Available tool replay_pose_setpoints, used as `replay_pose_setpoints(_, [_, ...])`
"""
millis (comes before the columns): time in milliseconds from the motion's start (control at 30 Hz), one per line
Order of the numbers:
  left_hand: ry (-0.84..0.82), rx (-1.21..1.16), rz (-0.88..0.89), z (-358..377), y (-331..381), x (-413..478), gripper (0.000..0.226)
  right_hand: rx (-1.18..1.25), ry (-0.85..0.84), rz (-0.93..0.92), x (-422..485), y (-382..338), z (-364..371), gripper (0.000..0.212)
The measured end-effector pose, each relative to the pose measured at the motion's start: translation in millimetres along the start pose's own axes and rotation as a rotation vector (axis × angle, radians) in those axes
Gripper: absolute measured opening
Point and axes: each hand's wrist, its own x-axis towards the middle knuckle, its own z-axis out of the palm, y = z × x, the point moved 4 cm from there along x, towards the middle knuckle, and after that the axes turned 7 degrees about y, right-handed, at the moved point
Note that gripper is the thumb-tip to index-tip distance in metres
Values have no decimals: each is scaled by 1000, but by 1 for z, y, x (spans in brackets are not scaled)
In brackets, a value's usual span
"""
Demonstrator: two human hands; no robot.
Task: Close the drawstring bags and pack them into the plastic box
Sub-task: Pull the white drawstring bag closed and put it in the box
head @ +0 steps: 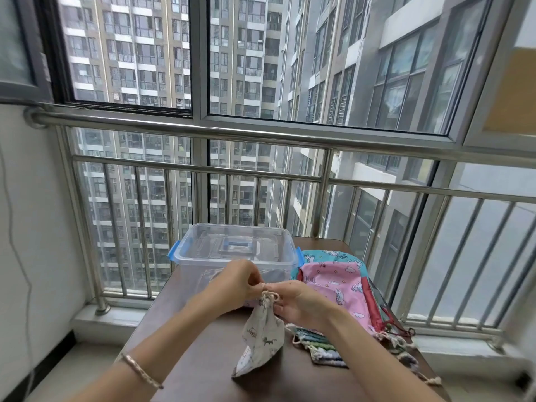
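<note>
By a railed high-rise window, a brown worktop (pixel 203 358) carries a clear plastic box (pixel 235 250). Left hand (pixel 237 282) and right hand (pixel 301 306) pinch the cords of a small white drawstring bag (pixel 261 335), held upright, probably to cinch it. More bags (pixel 342 288) wait beside the box.

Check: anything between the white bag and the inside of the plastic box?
Probably: a clear lid appears to sit on the plastic box, covering its opening. Nothing else lies between the box and the white drawstring bag, whose cord the left hand and right hand pinch.
</note>
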Motion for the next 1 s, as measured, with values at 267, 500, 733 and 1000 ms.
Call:
replay_pose_setpoints(267, [-238,-668,-378,15,-19,-2,26,-481,173,-265,-10,-22,3,15])
replay_pose_setpoints(500, [-360,-1294,-733,19,-19,-10,8,-840,496,-594,-16,-34,7,8])
replay_pose_setpoints(733, [-343,-1370,-763,25,-21,-9,10,-851,503,-626,-17,-38,10,15])
replay_pose_setpoints(1000, [-373,-1329,-703,24,-24,-11,21,-1004,502,-590,-18,-39,-1,11])
